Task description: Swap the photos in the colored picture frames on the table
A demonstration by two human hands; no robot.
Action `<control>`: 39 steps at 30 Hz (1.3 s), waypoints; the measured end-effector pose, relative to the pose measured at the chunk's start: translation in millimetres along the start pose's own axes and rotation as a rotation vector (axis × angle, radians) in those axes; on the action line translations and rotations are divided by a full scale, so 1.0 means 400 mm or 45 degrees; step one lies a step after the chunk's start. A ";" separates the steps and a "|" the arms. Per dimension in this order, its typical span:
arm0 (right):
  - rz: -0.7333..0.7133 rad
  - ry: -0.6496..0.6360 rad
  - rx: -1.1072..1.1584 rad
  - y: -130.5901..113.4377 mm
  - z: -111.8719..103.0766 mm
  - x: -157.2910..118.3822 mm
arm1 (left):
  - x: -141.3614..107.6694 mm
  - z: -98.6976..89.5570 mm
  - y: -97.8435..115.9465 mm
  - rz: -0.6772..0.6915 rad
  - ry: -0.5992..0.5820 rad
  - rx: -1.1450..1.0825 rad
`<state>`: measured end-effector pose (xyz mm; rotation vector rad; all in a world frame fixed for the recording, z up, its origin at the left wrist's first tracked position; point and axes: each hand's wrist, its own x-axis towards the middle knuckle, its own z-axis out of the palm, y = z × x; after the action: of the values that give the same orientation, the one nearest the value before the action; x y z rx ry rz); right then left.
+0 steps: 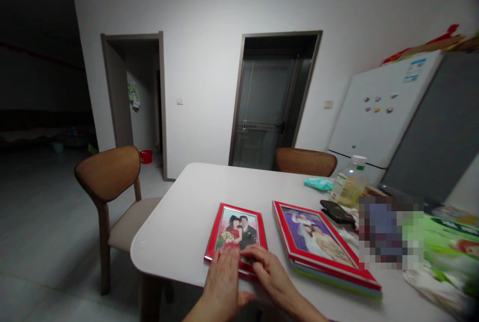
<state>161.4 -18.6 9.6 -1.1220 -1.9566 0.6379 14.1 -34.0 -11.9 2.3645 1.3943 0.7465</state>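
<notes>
A small red-bordered picture frame [214, 237] with a photo of a couple lies face up near the table's front edge. Across its lower left part my left hand [222, 279] rests, fingers stretched and close together, thumb pointing right. My right hand [275, 279] is at its lower right part, fingers bent and drawn in, the fingertips close to those of the left. Whatever those bent fingers may pinch is hidden. To the right lies a larger red picture frame [318, 252] with a wedding photo, stacked on green-edged pieces.
The white table [175, 232] also bears a teal packet [318, 183], a bottle of yellowish liquid [348, 182], a black object [337, 211] and a green bag [441, 239]. Wooden chairs stand at the left [112, 172] and far side [307, 161]. A fridge [377, 107] is back right.
</notes>
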 end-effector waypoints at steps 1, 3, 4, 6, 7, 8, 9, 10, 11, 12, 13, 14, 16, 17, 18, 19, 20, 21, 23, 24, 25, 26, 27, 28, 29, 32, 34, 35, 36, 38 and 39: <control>0.050 0.112 0.059 -0.003 -0.006 -0.004 | -0.003 0.002 0.006 0.026 0.000 0.042; 0.148 0.333 0.110 0.002 -0.018 -0.001 | -0.003 0.007 0.018 0.071 0.014 0.100; 0.180 0.410 0.118 0.007 -0.023 0.002 | -0.002 0.008 0.023 0.082 0.026 0.109; 0.213 0.501 0.105 0.021 -0.033 0.010 | -0.002 0.008 0.030 0.092 0.045 0.129; 0.226 0.535 0.089 0.027 -0.037 0.014 | -0.004 0.005 0.033 0.098 0.050 0.134; 0.238 0.569 0.072 0.032 -0.042 0.017 | -0.006 -0.002 0.035 0.110 0.052 0.138; 0.251 0.609 0.061 0.035 -0.046 0.020 | -0.008 -0.012 0.037 0.123 0.056 0.136; 0.264 0.654 0.057 0.035 -0.051 0.024 | -0.009 -0.026 0.039 0.130 0.069 0.119; 0.275 0.704 0.056 0.033 -0.054 0.029 | -0.010 -0.044 0.042 0.119 0.104 0.081; 0.278 0.753 0.059 0.028 -0.057 0.035 | -0.009 -0.066 0.046 0.093 0.155 0.018; 0.272 0.783 0.064 0.021 -0.056 0.043 | -0.007 -0.089 0.051 0.051 0.226 -0.076; 0.260 0.781 0.072 0.011 -0.052 0.052 | -0.003 -0.115 0.054 0.001 0.307 -0.205; 0.222 0.659 0.088 -0.013 -0.033 0.073 | 0.007 -0.161 0.056 -0.094 0.460 -0.491; 0.191 0.549 0.094 -0.025 -0.017 0.083 | 0.011 -0.180 0.053 -0.136 0.526 -0.614; 0.155 0.430 0.092 -0.035 0.001 0.093 | 0.013 -0.194 0.045 -0.175 0.583 -0.711; 0.121 0.325 0.077 -0.043 0.020 0.100 | 0.012 -0.203 0.032 -0.211 0.632 -0.784; 0.090 0.239 0.047 -0.049 0.039 0.106 | 0.008 -0.206 0.016 -0.240 0.657 -0.844; 0.069 0.168 0.005 -0.051 0.057 0.109 | 0.001 -0.205 -0.003 -0.266 0.662 -0.902; 0.070 0.062 -0.117 -0.048 0.084 0.106 | -0.021 -0.190 -0.047 -0.310 0.627 -0.999; 0.079 0.025 -0.188 -0.044 0.092 0.102 | -0.034 -0.179 -0.068 -0.332 0.608 -1.008; 0.085 -0.006 -0.257 -0.039 0.098 0.095 | -0.048 -0.167 -0.087 -0.359 0.595 -0.978; 0.087 -0.029 -0.319 -0.035 0.100 0.088 | -0.062 -0.155 -0.102 -0.389 0.581 -0.910; 0.085 -0.047 -0.371 -0.030 0.100 0.081 | -0.074 -0.144 -0.114 -0.414 0.565 -0.819; 0.079 -0.065 -0.411 -0.027 0.099 0.074 | -0.084 -0.135 -0.123 -0.432 0.535 -0.724; 0.073 -0.083 -0.442 -0.025 0.097 0.069 | -0.092 -0.128 -0.128 -0.444 0.497 -0.632; 0.077 -0.119 -0.502 -0.021 0.090 0.060 | -0.107 -0.114 -0.128 -0.447 0.379 -0.374; 0.096 -0.135 -0.520 -0.020 0.086 0.057 | -0.111 -0.109 -0.125 -0.428 0.305 -0.215; 0.107 -0.146 -0.526 -0.020 0.085 0.055 | -0.113 -0.107 -0.123 -0.418 0.267 -0.142; 0.116 -0.160 -0.532 -0.020 0.083 0.053 | -0.114 -0.105 -0.122 -0.407 0.228 -0.075; 0.123 -0.190 -0.552 -0.021 0.080 0.048 | -0.119 -0.100 -0.122 -0.392 0.160 0.047; 0.121 -0.209 -0.562 -0.023 0.078 0.046 | -0.122 -0.097 -0.122 -0.390 0.136 0.101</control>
<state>125.8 -8.2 5.4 -1.4738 -2.2641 0.3604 -62.6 -53.2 -17.9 2.1210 1.8086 0.7506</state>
